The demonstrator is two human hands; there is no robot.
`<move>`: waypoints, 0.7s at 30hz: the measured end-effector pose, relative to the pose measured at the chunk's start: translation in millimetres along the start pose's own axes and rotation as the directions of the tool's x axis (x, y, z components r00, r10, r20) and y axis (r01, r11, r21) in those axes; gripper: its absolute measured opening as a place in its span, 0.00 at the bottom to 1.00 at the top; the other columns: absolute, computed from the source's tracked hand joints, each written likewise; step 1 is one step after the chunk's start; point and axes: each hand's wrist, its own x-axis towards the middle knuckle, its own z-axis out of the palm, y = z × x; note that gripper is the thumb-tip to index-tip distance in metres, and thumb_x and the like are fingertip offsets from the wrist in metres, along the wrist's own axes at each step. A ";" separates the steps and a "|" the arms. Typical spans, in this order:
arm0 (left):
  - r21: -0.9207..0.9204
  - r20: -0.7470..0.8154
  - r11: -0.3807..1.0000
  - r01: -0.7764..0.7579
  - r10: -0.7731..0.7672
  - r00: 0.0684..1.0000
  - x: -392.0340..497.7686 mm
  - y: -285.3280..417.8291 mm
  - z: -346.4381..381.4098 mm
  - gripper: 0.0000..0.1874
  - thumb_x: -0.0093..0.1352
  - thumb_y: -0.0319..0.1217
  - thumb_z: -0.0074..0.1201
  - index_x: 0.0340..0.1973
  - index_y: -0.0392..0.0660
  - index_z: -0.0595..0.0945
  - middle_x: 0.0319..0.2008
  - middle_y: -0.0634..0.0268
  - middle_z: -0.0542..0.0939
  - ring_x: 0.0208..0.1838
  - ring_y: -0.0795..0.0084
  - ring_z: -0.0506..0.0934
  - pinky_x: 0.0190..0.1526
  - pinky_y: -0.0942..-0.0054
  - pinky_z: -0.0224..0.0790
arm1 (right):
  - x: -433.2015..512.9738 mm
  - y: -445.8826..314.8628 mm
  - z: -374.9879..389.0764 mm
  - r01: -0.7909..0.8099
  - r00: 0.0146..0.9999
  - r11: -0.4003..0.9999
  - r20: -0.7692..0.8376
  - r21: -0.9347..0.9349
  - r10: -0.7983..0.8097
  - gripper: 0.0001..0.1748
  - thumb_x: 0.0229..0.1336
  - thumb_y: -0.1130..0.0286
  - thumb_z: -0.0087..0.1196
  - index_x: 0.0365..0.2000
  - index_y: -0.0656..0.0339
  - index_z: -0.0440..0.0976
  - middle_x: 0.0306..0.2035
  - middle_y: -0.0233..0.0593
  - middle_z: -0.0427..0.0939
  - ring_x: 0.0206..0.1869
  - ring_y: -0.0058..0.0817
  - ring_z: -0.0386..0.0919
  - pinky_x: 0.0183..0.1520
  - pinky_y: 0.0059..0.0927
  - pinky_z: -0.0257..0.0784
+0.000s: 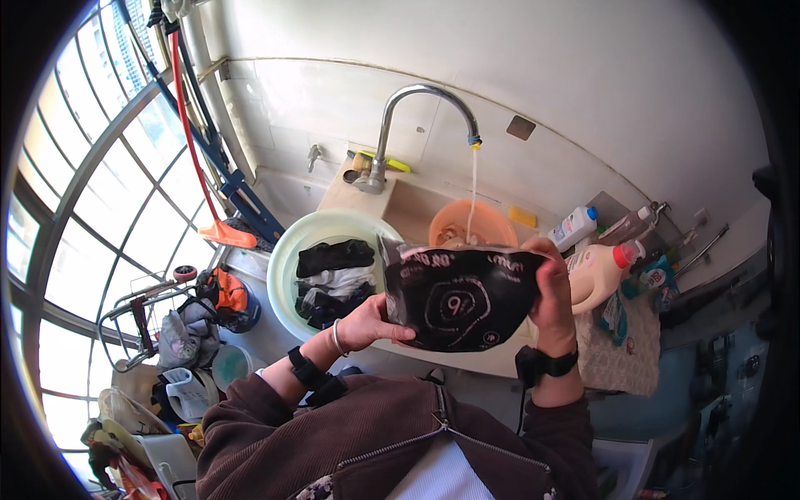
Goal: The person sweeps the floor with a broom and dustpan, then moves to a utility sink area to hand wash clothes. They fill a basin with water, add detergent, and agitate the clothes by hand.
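Note:
Between both hands I hold a black plastic pouch [462,300] that bears pale pink writing. My left hand [374,325] grips its left side, thumb on the face towards me. On the right edge, near the top corner, my right hand [553,294] has hold of it. Behind the pouch, water runs from the curved chrome faucet [431,90] into an orange basin [490,219] standing in the sink [406,209]; the pouch hides part of that basin. To the left, a pale green basin [284,265] contains wet-looking black and white clothes [337,275].
At right stand a large detergent jug [594,278], a white bottle with a blue cap [572,228] and a clear bottle [625,225]. A yellow sponge or soap bar [522,216] lies on the sink's back ledge. An orange-headed broom [228,234] and a folding cart [147,319] are at left.

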 end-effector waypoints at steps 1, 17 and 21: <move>-0.058 -0.034 0.998 -0.040 0.038 0.999 -4.7 -0.9 -4.2 0.29 0.61 0.23 0.64 0.56 0.40 0.71 0.46 0.67 0.79 0.45 0.77 0.77 0.49 0.75 0.72 | 1.3 9.3 -7.2 -0.001 0.997 0.979 0.075 0.206 -0.015 0.24 0.67 0.52 0.47 0.55 0.58 0.65 0.41 0.28 0.74 0.37 0.15 0.74 0.37 0.15 0.68; -0.154 -0.231 0.979 -0.130 0.092 0.969 14.7 -26.6 6.0 0.27 0.64 0.29 0.64 0.56 0.40 0.69 0.47 0.67 0.77 0.47 0.77 0.74 0.48 0.76 0.70 | -72.4 178.0 58.2 -0.400 0.913 0.665 0.211 0.631 0.349 0.52 0.43 0.42 0.66 0.64 0.53 0.58 0.64 0.37 0.64 0.65 0.34 0.63 0.64 0.44 0.64; 0.520 0.051 0.775 -0.359 0.391 0.919 23.9 -34.8 -25.2 0.33 0.62 0.36 0.65 0.59 0.39 0.69 0.57 0.59 0.72 0.61 0.62 0.69 0.61 0.65 0.62 | -84.1 185.1 41.0 -0.279 0.913 0.634 -0.005 0.721 0.407 0.45 0.45 0.49 0.68 0.60 0.55 0.63 0.56 0.36 0.72 0.55 0.36 0.73 0.48 0.43 0.75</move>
